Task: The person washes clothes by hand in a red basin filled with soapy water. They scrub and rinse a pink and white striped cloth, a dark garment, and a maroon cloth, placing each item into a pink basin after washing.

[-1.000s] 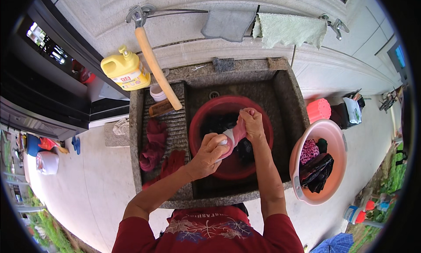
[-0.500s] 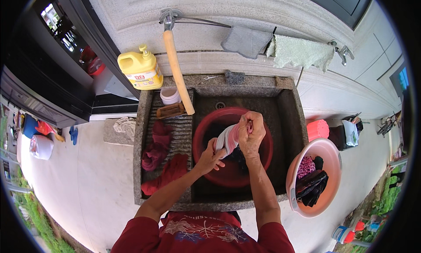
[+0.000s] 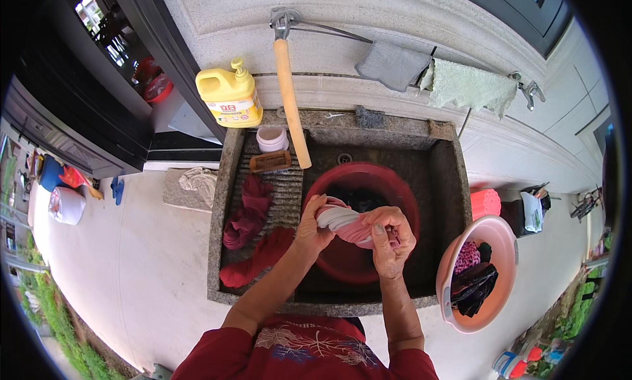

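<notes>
A pink and white striped cloth point(image 3: 349, 227), twisted into a roll, stretches between my two hands above a red basin point(image 3: 409, 202). My left hand point(image 3: 312, 223) is closed round its white end. At the pink end, my right hand point(image 3: 390, 238) grips the bunched fabric. Dark wet cloth point(image 3: 362, 199) lies inside the basin, partly hidden behind the striped cloth. The basin stands in a stone sink point(image 3: 445, 176). On the sink's ribbed washboard side rest a maroon cloth point(image 3: 247, 212) and a dark red cloth point(image 3: 258, 258).
A yellow pump jug point(image 3: 230, 98) stands at the back left, beside a tan hose point(image 3: 291, 103) hanging from a tap. A white cup point(image 3: 272, 139) and a wooden brush point(image 3: 270, 161) sit on the washboard. At right, a pink basin point(image 3: 503, 275) holds dark and patterned clothes. Rags hang on the wall.
The striped cloth has swung from a steep slant to nearly level. My right hand has come down and nearer, while my left has risen slightly. The whole view has shifted a little.
</notes>
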Demonstrator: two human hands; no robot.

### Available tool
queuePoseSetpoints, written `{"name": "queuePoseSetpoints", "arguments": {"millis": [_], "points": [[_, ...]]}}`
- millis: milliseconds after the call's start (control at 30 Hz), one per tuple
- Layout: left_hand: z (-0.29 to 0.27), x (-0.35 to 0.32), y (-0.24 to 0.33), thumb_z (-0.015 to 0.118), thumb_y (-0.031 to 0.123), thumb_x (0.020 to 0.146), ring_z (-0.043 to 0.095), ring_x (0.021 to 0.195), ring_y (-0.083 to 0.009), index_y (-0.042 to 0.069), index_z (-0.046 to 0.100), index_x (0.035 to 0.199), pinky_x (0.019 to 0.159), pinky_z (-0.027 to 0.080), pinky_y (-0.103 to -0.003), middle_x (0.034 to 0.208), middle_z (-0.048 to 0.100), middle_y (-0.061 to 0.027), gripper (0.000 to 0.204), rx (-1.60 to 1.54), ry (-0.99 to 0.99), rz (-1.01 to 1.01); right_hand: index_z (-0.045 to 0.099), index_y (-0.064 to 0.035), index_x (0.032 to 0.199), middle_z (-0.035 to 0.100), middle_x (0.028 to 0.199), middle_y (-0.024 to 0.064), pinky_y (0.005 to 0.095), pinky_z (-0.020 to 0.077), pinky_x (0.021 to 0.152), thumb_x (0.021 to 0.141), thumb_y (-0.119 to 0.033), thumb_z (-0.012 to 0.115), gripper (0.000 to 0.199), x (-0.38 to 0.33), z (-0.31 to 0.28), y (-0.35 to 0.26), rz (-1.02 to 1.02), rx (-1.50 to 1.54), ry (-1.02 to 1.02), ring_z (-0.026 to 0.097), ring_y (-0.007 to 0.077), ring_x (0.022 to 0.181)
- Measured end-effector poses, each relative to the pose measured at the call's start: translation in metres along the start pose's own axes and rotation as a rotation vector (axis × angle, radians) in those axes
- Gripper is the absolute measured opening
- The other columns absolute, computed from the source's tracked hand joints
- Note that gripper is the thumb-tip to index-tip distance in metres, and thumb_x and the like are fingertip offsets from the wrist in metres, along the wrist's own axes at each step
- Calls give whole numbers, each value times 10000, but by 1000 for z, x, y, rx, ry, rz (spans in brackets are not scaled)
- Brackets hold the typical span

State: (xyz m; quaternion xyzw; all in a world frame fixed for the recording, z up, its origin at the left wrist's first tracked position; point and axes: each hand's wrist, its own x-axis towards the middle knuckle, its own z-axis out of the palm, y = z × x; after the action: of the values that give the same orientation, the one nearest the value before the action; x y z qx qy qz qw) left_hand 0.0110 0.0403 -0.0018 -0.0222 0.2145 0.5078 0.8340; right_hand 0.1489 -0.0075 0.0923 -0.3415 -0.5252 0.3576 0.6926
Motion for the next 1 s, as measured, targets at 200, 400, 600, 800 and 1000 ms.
{"name": "queuePoseSetpoints", "arguments": {"millis": [200, 400, 600, 800, 1000], "points": [[26, -17, 15, 586, 9, 787, 527, 1143, -344, 81, 532, 1000, 955, 450, -530, 1077, 598, -129, 231, -25, -173, 231, 529, -40, 877, 561, 842, 80, 403, 504, 827, 888, -87, 554, 55, 5, -19, 17, 374, 604, 329, 563, 168, 777], [71, -29, 28, 636, -1, 721, 469, 1208, -349, 75, 498, 942, 1013, 389, -541, 1175, 523, -122, 271, 706, -497, 508, 553, -52, 884, 589, 775, 81, 348, 517, 666, 861, -94, 591, 61, 16, -42, 47, 634, 904, 396, 586, 185, 692], [97, -42, 33, 686, -76, 645, 520, 1137, -285, 88, 561, 845, 976, 417, -418, 1103, 541, -111, 287, 1244, -792, 597, 567, -39, 834, 594, 736, 106, 328, 506, 604, 827, -38, 599, 33, 42, -56, 49, 840, 902, 256, 571, 192, 620], [107, -53, 23, 702, -80, 610, 507, 1075, -282, 107, 578, 816, 880, 439, -385, 1075, 521, -83, 305, 1595, -932, 628, 568, -32, 817, 601, 703, 106, 329, 507, 547, 805, -31, 614, 47, 48, -60, 60, 940, 711, 199, 579, 188, 560], [90, -54, 5, 687, -62, 579, 483, 1032, -291, 119, 567, 784, 839, 422, -392, 1055, 508, -39, 298, 1797, -1006, 711, 569, -27, 780, 586, 664, 88, 308, 499, 513, 794, -45, 625, 60, 36, -54, 82, 921, 517, 193, 571, 169, 530]]}}
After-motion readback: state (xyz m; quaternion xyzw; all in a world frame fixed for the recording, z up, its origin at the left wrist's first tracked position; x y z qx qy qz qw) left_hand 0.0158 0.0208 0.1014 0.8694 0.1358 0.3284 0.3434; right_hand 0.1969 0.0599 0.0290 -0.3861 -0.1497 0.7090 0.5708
